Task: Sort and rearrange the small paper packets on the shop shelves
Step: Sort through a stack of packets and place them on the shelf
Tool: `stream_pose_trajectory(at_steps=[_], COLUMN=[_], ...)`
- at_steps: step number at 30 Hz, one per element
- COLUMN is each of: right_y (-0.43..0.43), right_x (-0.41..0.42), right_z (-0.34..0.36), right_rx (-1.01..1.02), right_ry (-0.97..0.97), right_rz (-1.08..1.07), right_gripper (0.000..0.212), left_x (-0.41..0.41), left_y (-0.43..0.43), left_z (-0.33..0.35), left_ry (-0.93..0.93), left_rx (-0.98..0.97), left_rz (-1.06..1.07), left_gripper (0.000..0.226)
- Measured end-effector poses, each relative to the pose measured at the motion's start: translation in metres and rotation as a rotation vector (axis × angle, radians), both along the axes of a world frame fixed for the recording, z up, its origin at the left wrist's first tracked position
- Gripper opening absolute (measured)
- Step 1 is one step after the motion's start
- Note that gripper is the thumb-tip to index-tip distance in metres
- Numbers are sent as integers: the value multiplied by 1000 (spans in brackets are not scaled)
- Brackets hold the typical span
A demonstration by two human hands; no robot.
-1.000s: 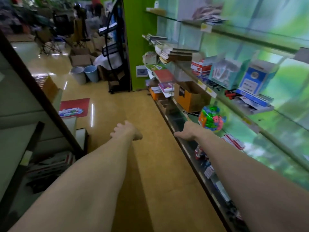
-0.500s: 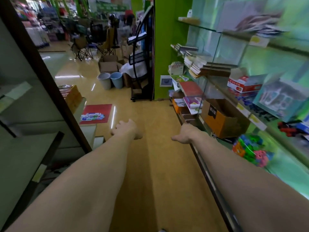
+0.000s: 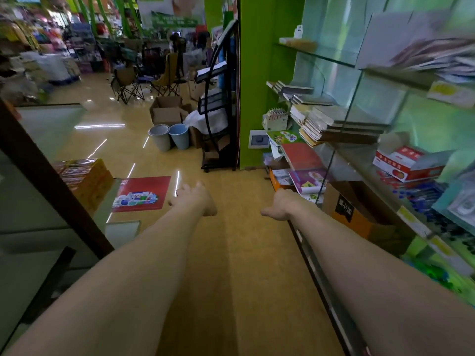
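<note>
- Up at two o'clock, on the top glass shelf (image 3: pixel 385 73), a blurred paper pile (image 3: pixel 434 56), probably the packets, lies untouched.
- Left hand (image 3: pixel 191 199) at eleven o'clock and right hand (image 3: pixel 279 205) at one reach over the aisle with fingers loosely bent and empty, probably kept free for picking.
- Notebooks (image 3: pixel 341 124) and a cardboard box (image 3: pixel 359 211) sit on lower shelves at two o'clock.
- Glossy yellow floor (image 3: pixel 231 253) runs toward twelve, past a red mat (image 3: pixel 144 192) and two buckets (image 3: pixel 169 136).

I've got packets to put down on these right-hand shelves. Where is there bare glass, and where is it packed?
The top shelf is bare between the small white container and the loose paper pile. The middle shelf has a gap between the notebook stacks and the red-and-white box. Crowded: the lower shelf around the cardboard box, with booklets beside it.
</note>
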State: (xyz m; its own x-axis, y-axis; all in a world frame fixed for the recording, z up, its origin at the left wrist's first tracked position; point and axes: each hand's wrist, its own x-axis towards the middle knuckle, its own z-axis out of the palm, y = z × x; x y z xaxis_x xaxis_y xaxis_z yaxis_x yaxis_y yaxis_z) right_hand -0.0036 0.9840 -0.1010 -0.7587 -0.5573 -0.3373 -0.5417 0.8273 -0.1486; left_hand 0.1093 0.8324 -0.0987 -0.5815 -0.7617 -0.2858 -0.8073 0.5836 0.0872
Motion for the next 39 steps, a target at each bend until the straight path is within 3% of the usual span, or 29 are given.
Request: stream_pose_trajectory(at_steps=[6, 9, 18, 28, 39], right_y=[-27, -43, -103, -125, -73], right_x=[-46, -66, -120, -155, -172], right_z=[12, 17, 46, 123, 220], right_rx=[-6, -18, -107, -182, -129], right_ry=[19, 25, 103, 336, 696], right_rz=[-28, -75, -262, -453, -614], right_gripper=[59, 66, 65, 57, 58], left_x=[-56, -86, -190, -281, -339], left_y=[-35, -54, -111, -120, -38], left_z=[7, 11, 41, 120, 209], left_ry=[4, 29, 71, 368, 660], left_rx=[-9, -15, -58, -162, -112], left_rz=[-64, -106, -355, -780, -1092], left_gripper=[88, 88, 84, 79, 84])
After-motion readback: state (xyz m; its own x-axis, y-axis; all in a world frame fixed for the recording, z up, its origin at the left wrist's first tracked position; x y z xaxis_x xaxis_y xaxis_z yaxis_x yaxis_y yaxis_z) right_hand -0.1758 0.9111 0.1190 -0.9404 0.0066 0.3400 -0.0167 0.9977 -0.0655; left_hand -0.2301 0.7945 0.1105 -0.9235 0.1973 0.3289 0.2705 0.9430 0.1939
